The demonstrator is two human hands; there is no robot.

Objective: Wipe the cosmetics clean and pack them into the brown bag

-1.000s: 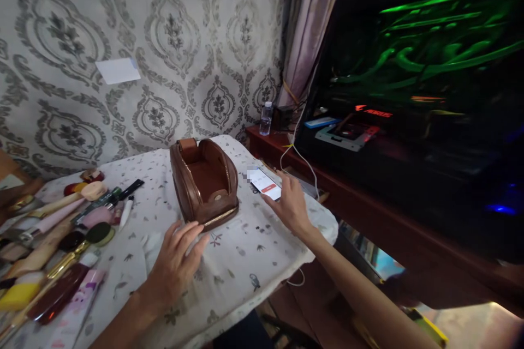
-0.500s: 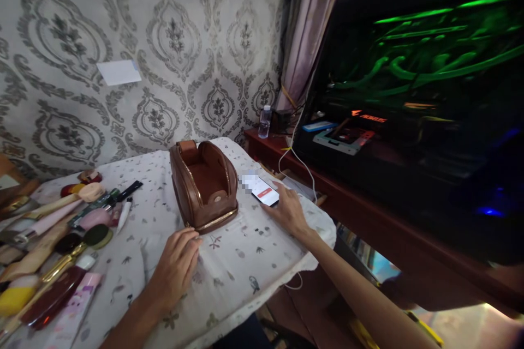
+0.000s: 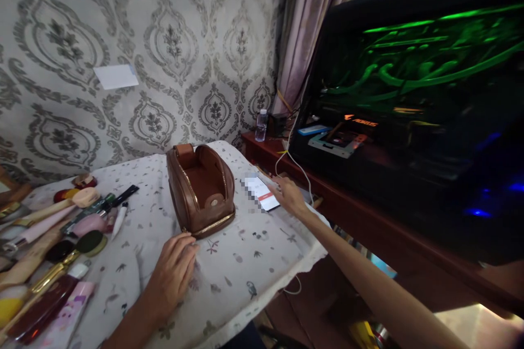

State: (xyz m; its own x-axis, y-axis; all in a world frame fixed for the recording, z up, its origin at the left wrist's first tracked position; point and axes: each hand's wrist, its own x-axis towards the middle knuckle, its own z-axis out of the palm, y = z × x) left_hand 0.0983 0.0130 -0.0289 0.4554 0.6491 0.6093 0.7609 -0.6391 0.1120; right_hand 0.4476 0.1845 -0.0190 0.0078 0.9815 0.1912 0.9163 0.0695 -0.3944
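A brown leather bag stands unzipped on the patterned cloth, its inside showing no contents. My left hand rests on the cloth at the bag's near left corner, fingers loosely spread and holding nothing. Right of the bag lies a phone with a lit white screen and a red bar. My right hand is over the phone's right edge, its fingers extended toward the screen and not wrapped round it.
Cosmetics, tubes and brushes crowd the left of the cloth-covered table. Behind on the right are a red-brown desk, a clear bottle, a white cable and a large dark computer case lit green inside.
My right hand has drawn off the phone's near end to its right side, and the phone now lies free. My left hand has stayed by the bag. The view has shifted slightly.
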